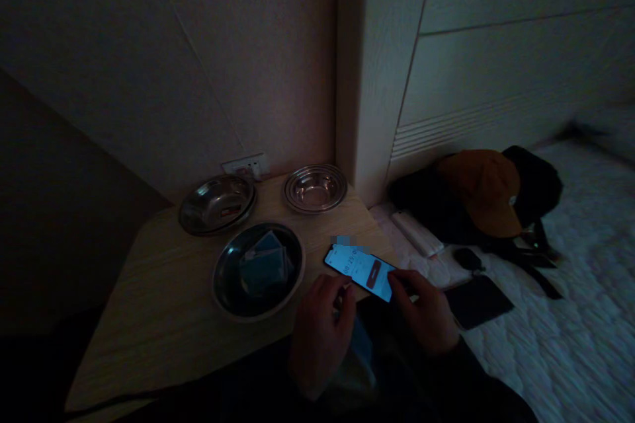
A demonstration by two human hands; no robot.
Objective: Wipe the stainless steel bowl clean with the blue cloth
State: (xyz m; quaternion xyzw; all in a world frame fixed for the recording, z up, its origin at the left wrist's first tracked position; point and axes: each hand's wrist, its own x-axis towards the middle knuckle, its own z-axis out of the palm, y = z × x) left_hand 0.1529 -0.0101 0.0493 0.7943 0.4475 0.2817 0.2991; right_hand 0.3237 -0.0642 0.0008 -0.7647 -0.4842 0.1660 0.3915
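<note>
A phone with a lit screen showing large timer digits and a red button lies at the table's right front corner. By its near edge, my left hand is curled, thumb against the bent fingers; what they hold, if anything, is hidden. At the phone's right end, my right hand is closed, fingertips overlapping the screen's edge; I cannot tell whether they grip anything. Below and between the hands is a dim, bluish, shiny patch, too dark to name. Left of my hands, a metal bowl contains several flat bluish packets.
Stacked metal bowls and smaller nested ones stand at the back of the wooden table, near a wall socket. On the bed at right lie an orange cap, a white box and a dark flat pouch.
</note>
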